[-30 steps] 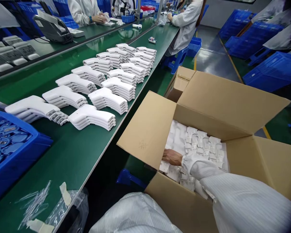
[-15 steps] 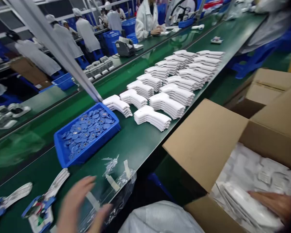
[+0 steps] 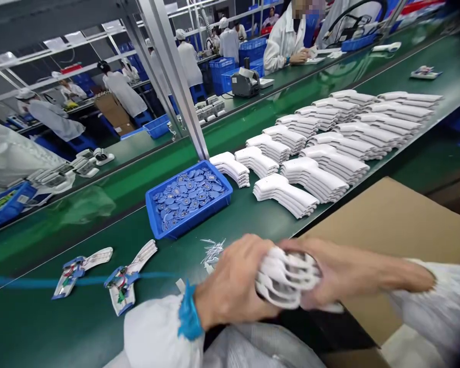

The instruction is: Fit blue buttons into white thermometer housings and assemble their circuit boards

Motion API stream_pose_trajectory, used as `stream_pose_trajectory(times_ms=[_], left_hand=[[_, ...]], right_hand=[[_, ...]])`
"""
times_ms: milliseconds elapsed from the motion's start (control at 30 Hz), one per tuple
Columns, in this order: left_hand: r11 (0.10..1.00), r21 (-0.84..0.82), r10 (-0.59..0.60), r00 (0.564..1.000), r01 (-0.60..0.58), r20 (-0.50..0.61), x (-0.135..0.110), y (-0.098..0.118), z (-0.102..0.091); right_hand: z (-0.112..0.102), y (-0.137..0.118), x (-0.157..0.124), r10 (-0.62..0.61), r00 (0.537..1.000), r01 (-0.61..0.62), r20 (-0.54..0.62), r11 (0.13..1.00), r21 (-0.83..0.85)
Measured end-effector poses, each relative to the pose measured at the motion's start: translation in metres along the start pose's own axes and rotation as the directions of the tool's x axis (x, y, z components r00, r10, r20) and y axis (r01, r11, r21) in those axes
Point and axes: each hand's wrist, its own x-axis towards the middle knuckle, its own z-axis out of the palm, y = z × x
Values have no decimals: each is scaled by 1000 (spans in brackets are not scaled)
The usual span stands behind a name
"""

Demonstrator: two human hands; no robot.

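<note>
Both my hands grip one stack of white plastic shells (image 3: 287, 278) just above the near edge of the green bench (image 3: 99, 306). My left hand (image 3: 233, 283) wraps the stack's left end. My right hand (image 3: 345, 276) closes over its right end and top. Both sleeves are white, and the left cuff is blue. A blue tray (image 3: 187, 200) of blue round parts stands just beyond my hands. Rows of stacked white shells (image 3: 329, 148) run away to the right along the bench.
An open cardboard box flap (image 3: 398, 225) lies at my right. Two opened shells with circuit boards (image 3: 99, 271) lie at the left. Scraps of clear plastic (image 3: 212, 250) sit by the tray. A metal post (image 3: 176, 76) rises behind it. People in white coats work at other benches.
My right hand has come out of the box with a stack of white shells. My left hand has risen and taken hold of the stack. The view has turned left towards the bench.
</note>
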Motion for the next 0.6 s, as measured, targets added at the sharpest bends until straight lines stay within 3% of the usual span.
stream_pose_trajectory(times_ms=[67, 167, 200, 267, 333, 400, 433, 500, 600], left_hand=[[955, -124, -270, 963, 271, 23, 8, -18, -19], [789, -267, -542, 831, 554, 124, 25, -41, -29], [765, -284, -567, 814, 578, 127, 30, -46, -28], [807, -234, -551, 834, 543, 33, 30, -49, -24], [882, -85, -471, 865, 463, -174, 17, -45, -22], [890, 42, -408, 835, 453, -370, -12, -40, -26], [870, 71, -409, 795, 488, -449, -30, -39, -30], [780, 86, -464, 665, 620, -585, -70, -40, -42], [525, 95, -493, 393, 846, -776, -129, -54, -58]], right_hand=[[-11, -17, 23, -47, 998, 43, -37, 995, -93], [3, -19, 54, -154, 952, 38, -266, 917, -398], [11, -16, 63, -175, 934, 1, -313, 874, -487], [27, -12, 82, -133, 905, -143, -405, 801, -582], [32, -13, 96, -8, 866, -323, -500, 754, -571], [27, -17, 105, 81, 834, -423, -545, 729, -539], [22, -20, 108, 103, 828, -443, -551, 723, -530], [12, -24, 109, 103, 826, -438, -553, 735, -517], [8, -25, 106, 30, 793, -403, -609, 776, -486]])
